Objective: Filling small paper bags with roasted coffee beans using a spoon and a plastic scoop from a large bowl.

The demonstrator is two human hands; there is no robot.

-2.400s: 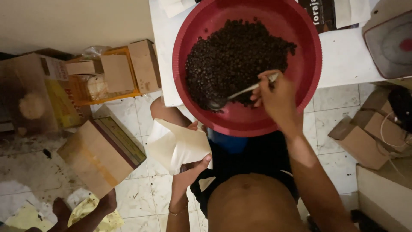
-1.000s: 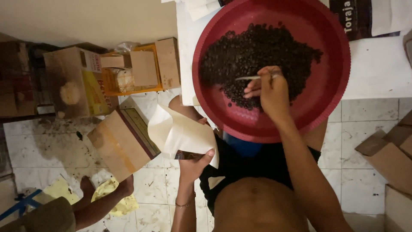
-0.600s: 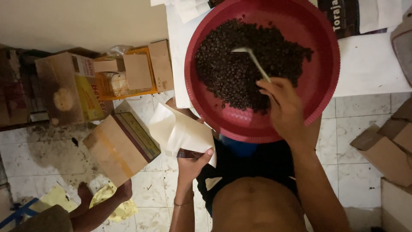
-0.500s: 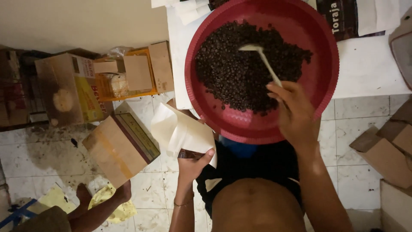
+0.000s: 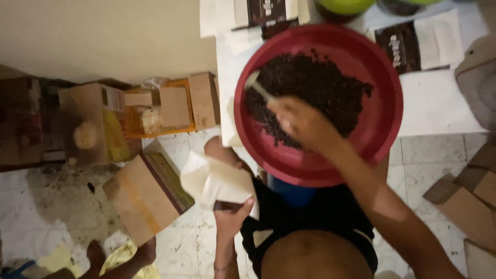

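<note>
Coffee beans (image 5: 315, 95) mostly fill the red basin (image 5: 382, 150); right hand (image 5: 302, 123) grips a spoon (image 5: 258, 88) in them, left hand (image 5: 232, 219) below holds a white pouch (image 5: 214, 181) whose filling cannot be told.

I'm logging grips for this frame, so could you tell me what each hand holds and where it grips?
The right hand holds a pale spoon by its handle end; the left hand grips a white paper bag at its lower edge.

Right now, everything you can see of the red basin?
The red basin is round, wide and shallow, plastic by its look, seen from straight above. It rests on the white table, its near rim overhanging the edge above the person's lap. A heap of dark beans covers its middle and far-left part; the rest is bare. The right hand reaches over it, holding a pale spoon in the beans.
</note>
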